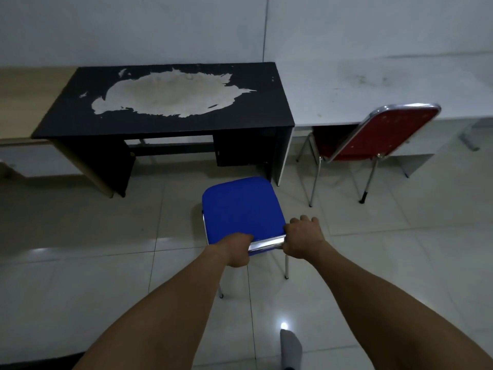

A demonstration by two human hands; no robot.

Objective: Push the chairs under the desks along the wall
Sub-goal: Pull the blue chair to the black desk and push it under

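Observation:
A blue padded chair [241, 209] with chrome legs stands on the tiled floor, a short way in front of the black desk [170, 124], whose top has a large worn pale patch. My left hand [236, 249] and my right hand [302, 237] both grip the top of the chair's backrest, on its chrome rim, one at each end. The chair's seat points toward the desk's right half. A red chair [373, 134] with a chrome frame stands partly under the white desk [373, 84] on the right.
A beige desk [24, 102] adjoins the black desk on the left, all against the white wall. The black desk has a drawer unit [242, 148] under its right side. My grey-socked foot [290, 348] is on the glossy tiled floor.

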